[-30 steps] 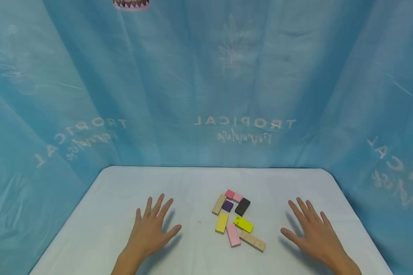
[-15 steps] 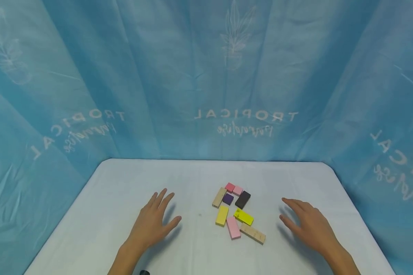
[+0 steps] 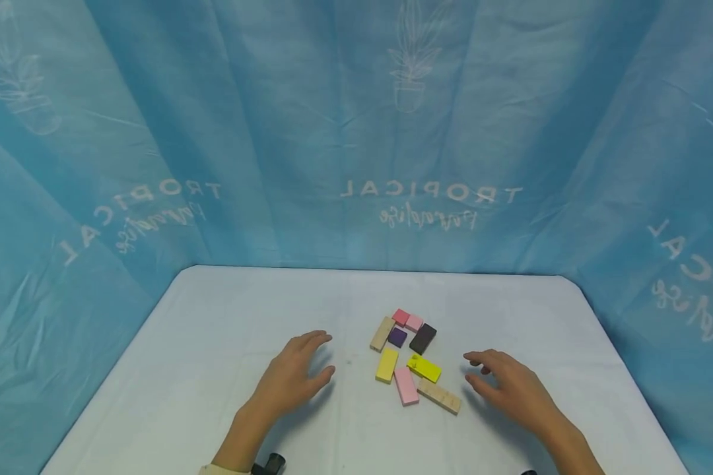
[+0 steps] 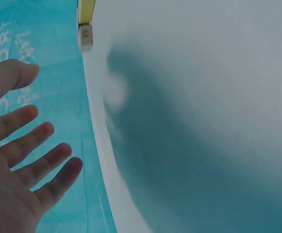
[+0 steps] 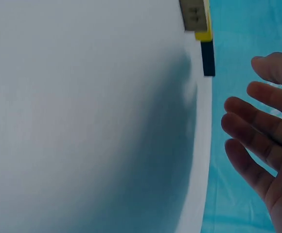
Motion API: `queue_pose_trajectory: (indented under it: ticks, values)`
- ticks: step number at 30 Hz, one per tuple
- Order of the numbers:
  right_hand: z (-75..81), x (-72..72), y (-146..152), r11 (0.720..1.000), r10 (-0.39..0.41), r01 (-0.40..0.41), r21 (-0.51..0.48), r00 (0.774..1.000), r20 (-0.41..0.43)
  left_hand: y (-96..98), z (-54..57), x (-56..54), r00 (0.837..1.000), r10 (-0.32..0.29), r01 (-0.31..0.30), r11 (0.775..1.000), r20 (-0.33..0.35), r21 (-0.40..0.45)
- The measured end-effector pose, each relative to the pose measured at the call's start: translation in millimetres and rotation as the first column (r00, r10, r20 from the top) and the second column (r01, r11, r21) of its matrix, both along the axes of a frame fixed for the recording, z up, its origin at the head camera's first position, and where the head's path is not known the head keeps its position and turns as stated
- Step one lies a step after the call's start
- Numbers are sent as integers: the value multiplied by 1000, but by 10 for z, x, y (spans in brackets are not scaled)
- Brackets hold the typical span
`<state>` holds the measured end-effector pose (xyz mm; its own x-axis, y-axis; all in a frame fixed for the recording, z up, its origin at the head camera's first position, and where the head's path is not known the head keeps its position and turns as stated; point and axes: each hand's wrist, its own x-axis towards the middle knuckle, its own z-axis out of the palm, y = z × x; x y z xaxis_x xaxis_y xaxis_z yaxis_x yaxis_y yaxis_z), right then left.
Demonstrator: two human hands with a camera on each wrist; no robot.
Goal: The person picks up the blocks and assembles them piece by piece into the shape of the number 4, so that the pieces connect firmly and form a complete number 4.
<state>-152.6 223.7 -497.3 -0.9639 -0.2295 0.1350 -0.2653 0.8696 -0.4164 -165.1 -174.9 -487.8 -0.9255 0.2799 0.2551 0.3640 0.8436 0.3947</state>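
Note:
Several small blocks lie in a loose cluster at mid-table in the head view: a yellow block [image 3: 387,366], a bright yellow block [image 3: 424,368], a pink block [image 3: 407,386], two wooden blocks [image 3: 439,396], a black block [image 3: 423,339], a dark purple block [image 3: 397,338], a red block [image 3: 401,317] and a small light pink block [image 3: 414,322]. Left of them hovers my left hand [image 3: 291,375], fingers relaxed and holding nothing. To their right my right hand [image 3: 511,389] hovers, fingers loosely bent, apart from the nearest wooden block. Both wrist views show bare palms and fingers.
A white table [image 3: 261,297] carries the blocks. Blue curtains [image 3: 309,165] with mirrored lettering close off its back and sides. Near my left wrist a black strap piece [image 3: 271,464] shows at the lower edge.
Both hands have moved inward toward the blocks, their spread fingers drawing together and bending. The blocks have kept their arrangement. The head view has tilted slightly downward.

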Motion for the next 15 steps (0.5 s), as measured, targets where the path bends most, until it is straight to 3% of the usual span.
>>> queue_pose_trajectory:
  ticks: [9, 15]
  values:
    - [32, 12, -237, 996, 72, -72, -44, 997, 3, 276, 34, -23, 987, -102, 91, 992, 124, 87]
    - [36, -8, -409, 989, 130, -127, -69, 991, 42, 443, 4, -84, 975, -128, 111, 989, 180, 100]
